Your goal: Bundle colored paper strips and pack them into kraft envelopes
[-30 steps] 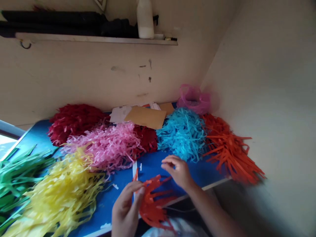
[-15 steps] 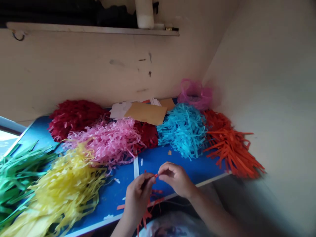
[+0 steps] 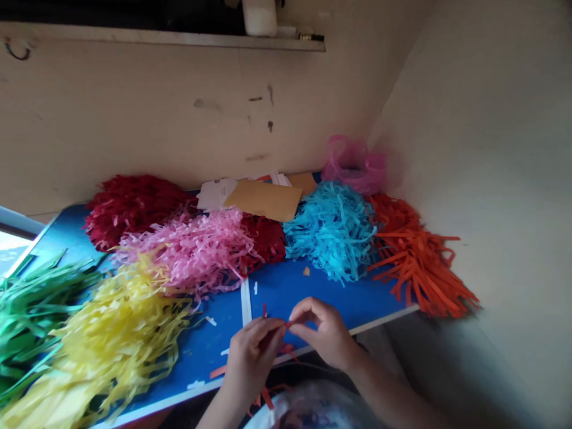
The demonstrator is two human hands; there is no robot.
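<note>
Since the earlier frame, the left hand [image 3: 252, 357] and right hand [image 3: 324, 332] have closed in on the short orange paper strip [image 3: 288, 325], pinching it narrowly between the fingers [image 3: 297, 316] above the near edge of the blue worktop [image 3: 339, 292]. Loose orange strips [image 3: 268, 398] lie below that edge; a slackened pinch could drop the strip among them.

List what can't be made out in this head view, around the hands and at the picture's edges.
Head view:
- orange paper strip: the fingers of the left hand and right hand hide its held part
- white bottle: cut off by the top edge
- green paper shreds: cut off by the left edge
- patterned cloth: cut off by the bottom edge
</note>
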